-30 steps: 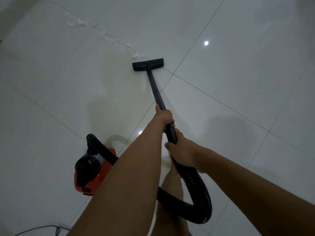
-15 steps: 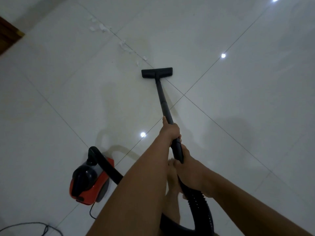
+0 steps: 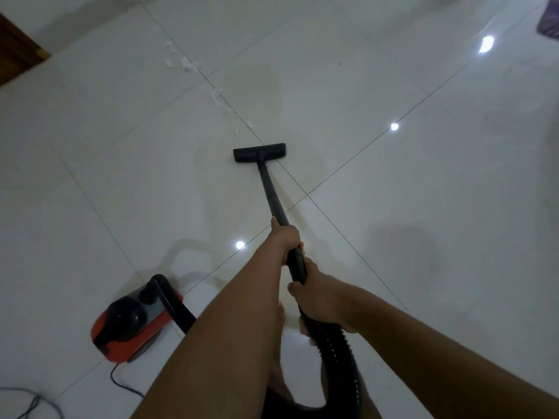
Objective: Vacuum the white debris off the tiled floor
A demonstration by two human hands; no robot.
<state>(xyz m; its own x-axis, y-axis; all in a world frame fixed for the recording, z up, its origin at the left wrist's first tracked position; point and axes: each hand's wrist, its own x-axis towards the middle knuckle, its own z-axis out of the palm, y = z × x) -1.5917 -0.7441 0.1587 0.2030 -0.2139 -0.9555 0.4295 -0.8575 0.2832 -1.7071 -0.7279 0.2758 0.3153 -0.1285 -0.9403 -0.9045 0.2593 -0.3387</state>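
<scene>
**While the left hand (image 3: 286,240) and the right hand (image 3: 317,293) grip the tube (image 3: 269,189), white debris (image 3: 181,63) lies on the tiled floor (image 3: 393,237)**

Where two tiles meet in a thin dark line, the flat black head (image 3: 259,152) of the tube sits on the shiny floor. The left hand is wrapped round the tube farther from the person. The right hand is wrapped round the thick end, where the tube joins the bumpy black hose (image 3: 341,352). Both hands are closed tight on it.

The white debris is not under the head. It lies past it, along the same tile line. Two small bits (image 3: 249,124) lie near the head, just beyond it. Another clump (image 3: 216,93) lies farther on. The biggest bunch lies farthest away, toward a brown wooden edge (image 3: 15,46) in the top left corner.

The hose bends down under the arms and loops round to the red and black vacuum (image 3: 133,325), which sits on the floor to the person's left. A thin black cord (image 3: 121,384) comes out of it. A grey cable (image 3: 30,400) lies in the bottom left corner. Round bright spots of light (image 3: 394,126) shine on the tiles.
</scene>
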